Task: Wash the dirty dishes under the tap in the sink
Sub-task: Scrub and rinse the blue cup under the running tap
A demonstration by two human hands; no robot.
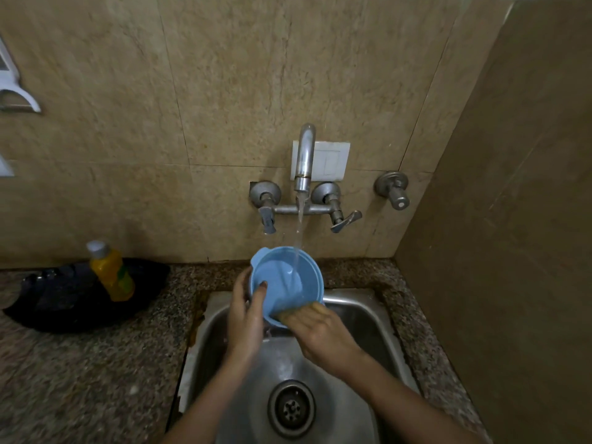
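A light blue plastic bowl [283, 277] is tilted toward me above the steel sink [362, 318]. Water runs from the wall tap [304, 158] into it. My left hand [246, 315] grips the bowl's left rim, thumb inside and fingers behind. My right hand [320, 334] holds a yellowish sponge [299, 310] against the bowl's lower rim. The bowl's underside is hidden.
A yellow bottle of dish liquid [110, 272] stands on a dark pan or cloth [77, 299] on the granite counter [80, 379] at the left. Two tap handles [344, 216] and a separate valve [392, 189] stick out of the tiled wall. A side wall closes in on the right.
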